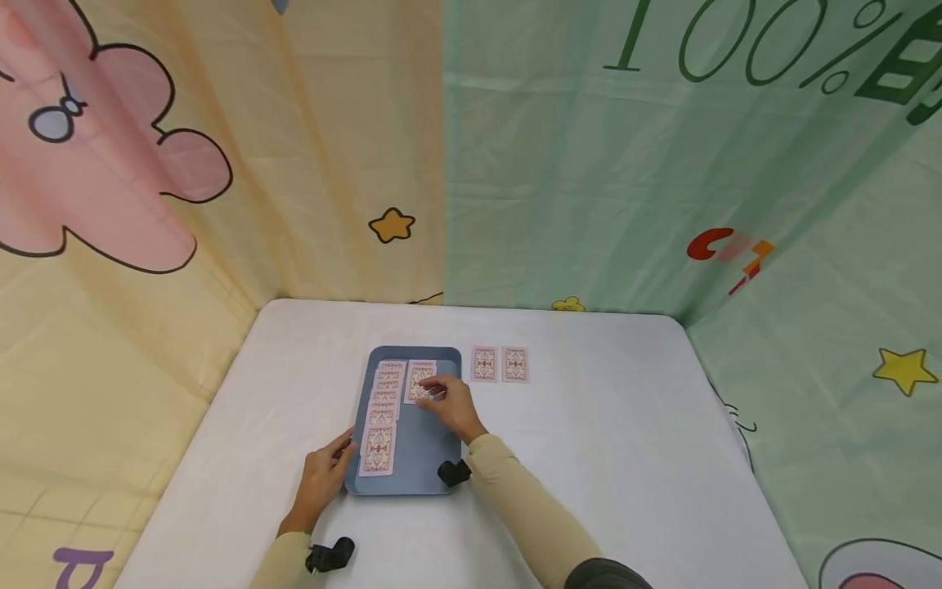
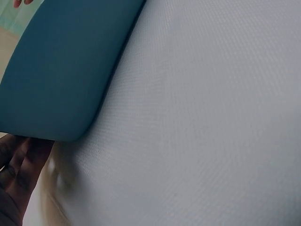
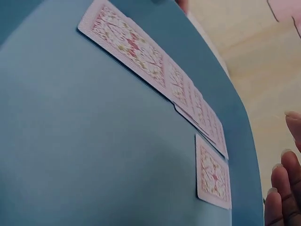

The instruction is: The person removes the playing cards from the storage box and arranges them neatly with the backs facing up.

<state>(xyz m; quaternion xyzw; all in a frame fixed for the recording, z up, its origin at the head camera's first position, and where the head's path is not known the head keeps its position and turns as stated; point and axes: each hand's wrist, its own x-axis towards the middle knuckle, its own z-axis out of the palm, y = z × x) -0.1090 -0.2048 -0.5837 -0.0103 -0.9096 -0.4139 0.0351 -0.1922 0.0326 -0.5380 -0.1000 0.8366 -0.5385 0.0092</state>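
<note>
At least 5 red-patterned, pale-bordered paper playing cards (image 1: 379, 448), their exact number hidden by overlap, are lined up in 1 column along the left side of a blue rectangular tray (image 1: 423, 454) with rounded corners. 1 separate red-backed card (image 1: 414, 378) is laid at the tray's upper right, and 2 more red-backed cards (image 1: 484, 364) are set side by side on the white-covered table (image 1: 611, 442), just beyond the tray's right edge. All the backs are turned upward.

The tray's left edge is touched by the bare left hand (image 1: 321, 472), its fingers held fairly straight; whether the rim is gripped cannot be told. The right hand (image 1: 452, 405) is held over the separate card, with thumb and bent forefinger parted and nothing seen between them; whether the card is touched cannot be told. 2 beige sleeves (image 1: 526, 495) are worn, and 1 black device (image 1: 331, 555) is carried at each wrist.

On the yellow-and-green fabric backdrop (image 1: 545, 188), "100%" is printed in green, followed by a cropped green character. 1 purple character (image 1: 82, 564) is partly seen at lower left. 2 stars (image 1: 905, 372) and 1 small yellow flower (image 1: 568, 304) are also printed there.
</note>
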